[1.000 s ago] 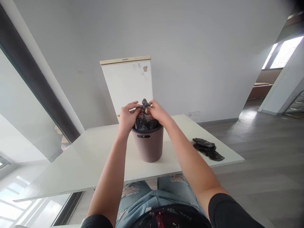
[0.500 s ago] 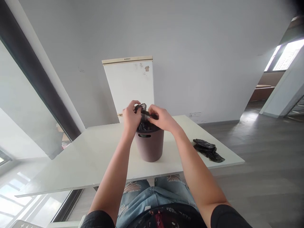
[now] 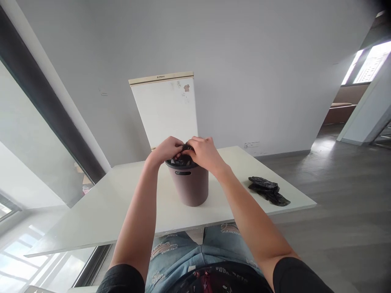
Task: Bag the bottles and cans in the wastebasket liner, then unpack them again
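Fingers (image 3: 177, 142) of our left hand (image 3: 165, 149) and right hand (image 3: 204, 154) pinch the bunched top of a black bag (image 3: 182, 161) inside the bin (image 3: 192, 188), towards the near edge of the table (image 3: 122, 199). Compared with half a second ago, our hands are closer together and the bunched top is lower. To our right, a crumpled bag (image 3: 268, 191) lies unmoved.
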Demonstrator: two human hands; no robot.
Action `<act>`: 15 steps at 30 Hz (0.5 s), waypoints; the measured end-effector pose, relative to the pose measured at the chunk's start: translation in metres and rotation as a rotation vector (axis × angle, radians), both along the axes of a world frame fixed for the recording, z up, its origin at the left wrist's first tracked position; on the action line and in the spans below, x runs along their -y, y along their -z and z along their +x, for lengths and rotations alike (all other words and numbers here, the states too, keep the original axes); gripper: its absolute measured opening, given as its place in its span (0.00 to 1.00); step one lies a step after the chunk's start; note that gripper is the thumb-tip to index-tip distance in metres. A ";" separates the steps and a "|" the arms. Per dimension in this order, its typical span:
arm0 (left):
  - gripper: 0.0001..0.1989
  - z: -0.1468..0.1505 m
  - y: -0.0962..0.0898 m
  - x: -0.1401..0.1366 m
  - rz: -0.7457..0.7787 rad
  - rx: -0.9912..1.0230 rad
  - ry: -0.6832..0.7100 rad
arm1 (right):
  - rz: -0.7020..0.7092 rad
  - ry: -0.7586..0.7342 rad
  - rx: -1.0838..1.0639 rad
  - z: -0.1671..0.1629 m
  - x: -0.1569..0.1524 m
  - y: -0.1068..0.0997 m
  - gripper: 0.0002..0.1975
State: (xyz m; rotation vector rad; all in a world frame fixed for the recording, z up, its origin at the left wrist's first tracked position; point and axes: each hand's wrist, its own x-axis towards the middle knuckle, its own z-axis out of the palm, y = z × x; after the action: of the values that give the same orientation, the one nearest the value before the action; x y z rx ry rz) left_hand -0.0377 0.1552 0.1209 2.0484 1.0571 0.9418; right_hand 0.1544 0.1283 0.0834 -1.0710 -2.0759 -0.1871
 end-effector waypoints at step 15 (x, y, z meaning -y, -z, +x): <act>0.12 -0.046 0.049 -0.021 0.076 0.504 -0.394 | -0.264 -0.103 -0.340 0.047 -0.017 0.017 0.19</act>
State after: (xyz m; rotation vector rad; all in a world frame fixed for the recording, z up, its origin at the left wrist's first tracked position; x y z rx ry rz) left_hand -0.0841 0.1762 0.0722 1.5477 1.1643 1.6152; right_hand 0.2013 0.1450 0.0666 -1.0619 -1.8715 0.3094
